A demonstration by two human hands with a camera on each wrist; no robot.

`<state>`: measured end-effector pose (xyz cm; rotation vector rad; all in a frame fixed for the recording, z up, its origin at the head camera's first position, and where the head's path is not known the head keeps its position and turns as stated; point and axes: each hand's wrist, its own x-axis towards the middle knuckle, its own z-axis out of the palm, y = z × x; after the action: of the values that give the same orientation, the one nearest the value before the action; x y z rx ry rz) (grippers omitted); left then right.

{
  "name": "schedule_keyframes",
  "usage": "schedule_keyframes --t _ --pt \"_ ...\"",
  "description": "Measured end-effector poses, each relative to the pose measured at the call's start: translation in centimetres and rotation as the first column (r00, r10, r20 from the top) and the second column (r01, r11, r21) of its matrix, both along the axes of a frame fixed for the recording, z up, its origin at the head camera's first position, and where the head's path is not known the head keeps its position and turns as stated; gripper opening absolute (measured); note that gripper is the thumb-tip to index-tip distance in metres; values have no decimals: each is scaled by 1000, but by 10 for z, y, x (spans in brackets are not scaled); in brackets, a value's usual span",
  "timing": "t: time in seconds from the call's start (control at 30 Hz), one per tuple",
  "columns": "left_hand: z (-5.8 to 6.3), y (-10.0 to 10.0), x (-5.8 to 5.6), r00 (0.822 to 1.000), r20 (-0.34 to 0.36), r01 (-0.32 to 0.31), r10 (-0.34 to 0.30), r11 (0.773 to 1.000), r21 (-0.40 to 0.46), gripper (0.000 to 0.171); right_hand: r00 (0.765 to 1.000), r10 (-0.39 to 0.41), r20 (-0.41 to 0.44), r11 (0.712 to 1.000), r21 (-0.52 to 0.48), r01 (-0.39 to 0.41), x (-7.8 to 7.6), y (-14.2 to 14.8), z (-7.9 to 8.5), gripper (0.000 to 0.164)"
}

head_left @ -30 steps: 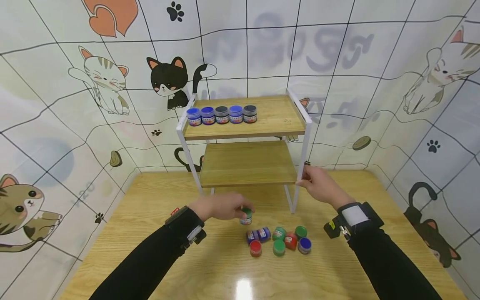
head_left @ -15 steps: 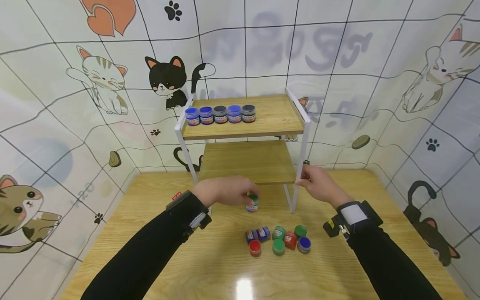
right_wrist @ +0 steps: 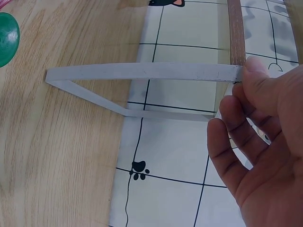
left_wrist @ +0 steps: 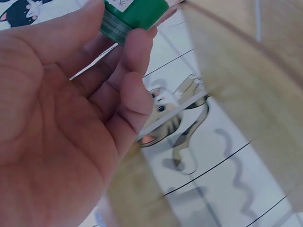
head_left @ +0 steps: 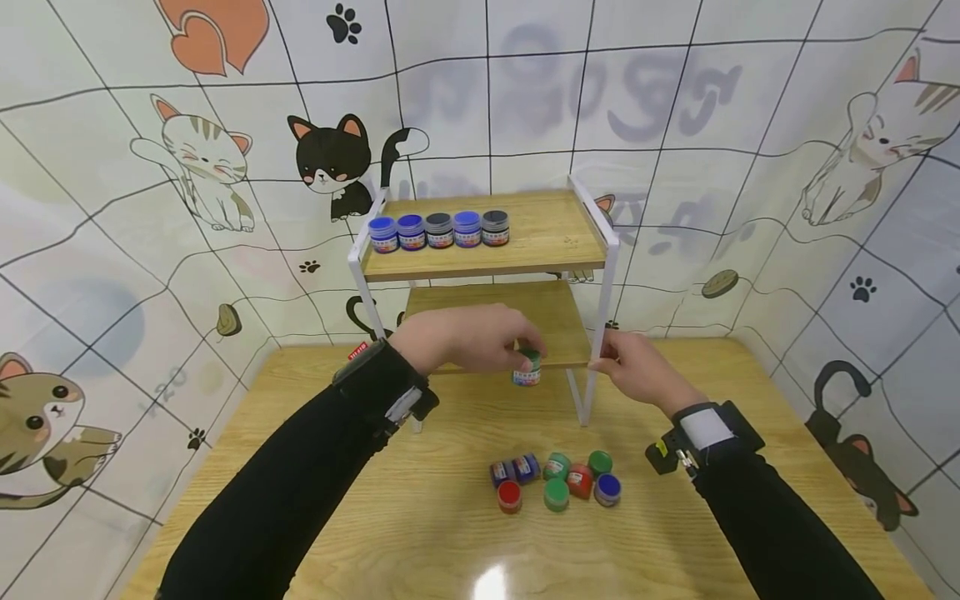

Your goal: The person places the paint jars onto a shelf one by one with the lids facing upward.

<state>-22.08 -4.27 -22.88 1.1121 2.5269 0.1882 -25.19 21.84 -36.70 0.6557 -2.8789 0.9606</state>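
My left hand (head_left: 480, 337) pinches a small paint jar (head_left: 527, 369) with a green lid, held upright in front of the lower shelf's front edge. In the left wrist view that green lid (left_wrist: 142, 13) sits between thumb and fingers. My right hand (head_left: 637, 367) grips the white right leg of the two-tier shelf (head_left: 480, 269) at the lower board's height. The right wrist view has the thumb against the white metal frame (right_wrist: 142, 72), with the other fingers curled behind. On the top board, a row of blue and black paint jars (head_left: 439, 231) stands at the left.
On the table (head_left: 360, 500) in front of the shelf lies a cluster of jars: red (head_left: 509, 497), green (head_left: 557, 494), and blue (head_left: 607, 489), some tipped on their sides. A cat-patterned cloth (head_left: 525, 108) hangs behind and at both sides.
My left hand has lifted the green-lidded jar from just above the table, up and rightward to the lower shelf's front edge. The right hand keeps its hold on the leg.
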Motion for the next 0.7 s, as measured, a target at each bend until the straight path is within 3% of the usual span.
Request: schedule_keyframes --t 0.33,0.7 --pt "37 2 0 997 -75 -5 6 1000 7 33 1000 4 6 1000 -7 -4 1 -1 1 11" --pt "71 0 -2 996 -86 -33 40 997 74 31 1000 -12 17 1000 2 12 0 -2 1 11"
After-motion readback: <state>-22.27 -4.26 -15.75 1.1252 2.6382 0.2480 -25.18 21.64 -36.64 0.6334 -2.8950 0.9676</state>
